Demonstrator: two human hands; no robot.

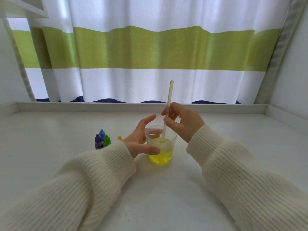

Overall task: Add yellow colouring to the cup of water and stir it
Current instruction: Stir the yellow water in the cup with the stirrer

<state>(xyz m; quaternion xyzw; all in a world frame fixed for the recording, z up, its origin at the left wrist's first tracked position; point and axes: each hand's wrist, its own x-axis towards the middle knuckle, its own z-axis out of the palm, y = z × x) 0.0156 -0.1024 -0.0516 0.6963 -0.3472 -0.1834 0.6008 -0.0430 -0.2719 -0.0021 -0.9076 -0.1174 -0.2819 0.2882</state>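
Two cream sleeves (100, 172) reach over the white bench (50, 130). Left hand (141, 139) cups the clear cup (160, 145) of yellow water, fingers loose and straight. Right hand (185, 120) pinches a stick (168, 110) dipped in the water. Little colour bottles (102, 139) stand just left.

cup (160, 147): clear, on the white table (166, 189), holds yellow water
straw (168, 110): tilted, lower end in the water
right hand (185, 121): pinches the straw
left hand (141, 137): fingers straight, cradling the cup
dropper bottles (102, 140): left of the cup
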